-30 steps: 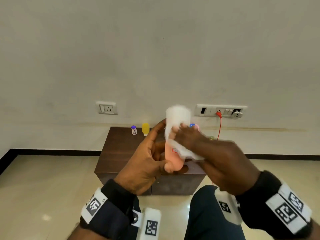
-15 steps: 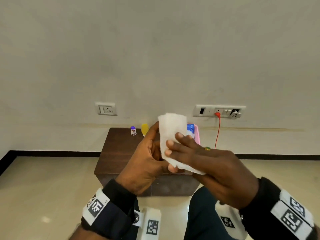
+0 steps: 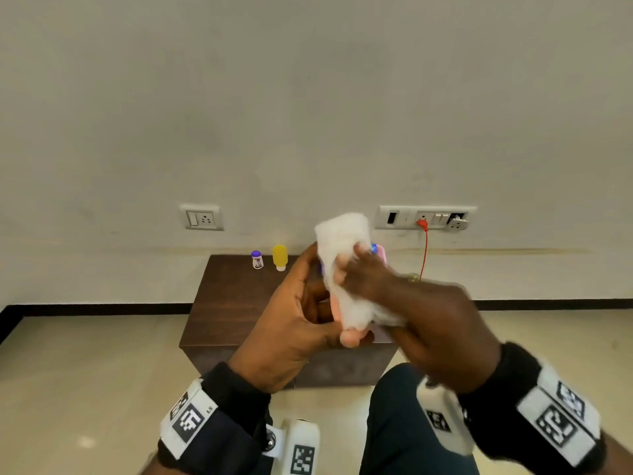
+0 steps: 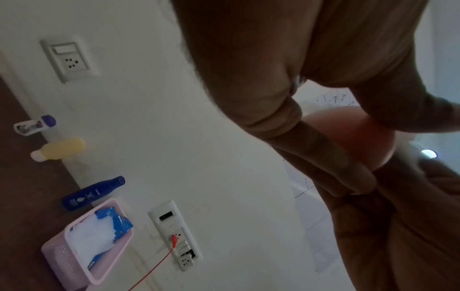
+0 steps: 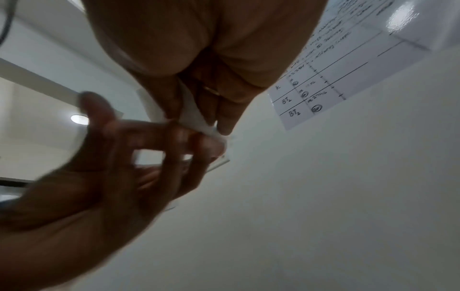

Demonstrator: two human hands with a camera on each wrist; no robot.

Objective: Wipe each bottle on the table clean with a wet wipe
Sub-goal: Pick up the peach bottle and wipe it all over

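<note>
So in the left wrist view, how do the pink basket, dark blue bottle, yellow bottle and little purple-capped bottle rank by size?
Largest to smallest as they appear:
1. pink basket
2. dark blue bottle
3. yellow bottle
4. purple-capped bottle

The last two look close.

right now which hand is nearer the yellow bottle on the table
Left. The left hand is up in front of the table, on the yellow bottle's side; the right hand, gripping the wet wipe, is farther right.
</note>
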